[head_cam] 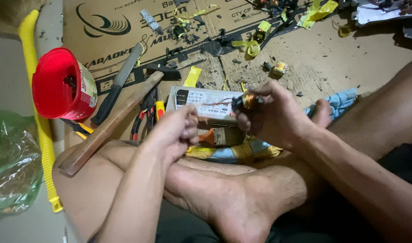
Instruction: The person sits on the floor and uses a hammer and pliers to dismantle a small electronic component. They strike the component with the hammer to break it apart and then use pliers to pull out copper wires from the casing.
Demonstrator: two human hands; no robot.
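Note:
My right hand (271,114) grips a small copper-wound coil (245,101) at chest height above my crossed legs. A thin copper wire (215,103) runs from the coil to my left hand (176,128), whose fingers are pinched on its end. Below both hands lies a grey metal power-supply box (201,102) with a white label, flat on the cardboard. A paintbrush with an orange handle (215,135) rests just under the hands, against my shin.
A wooden-handled hammer (111,123), a black-handled knife (118,85), red pliers (140,119) and a red-lidded container (61,85) lie left. A yellow corrugated hose (39,112) and green plastic bag (10,157) border the far left. Yellow tape scraps (253,45) and debris litter the cardboard (327,58). A blue cloth (341,101) lies right.

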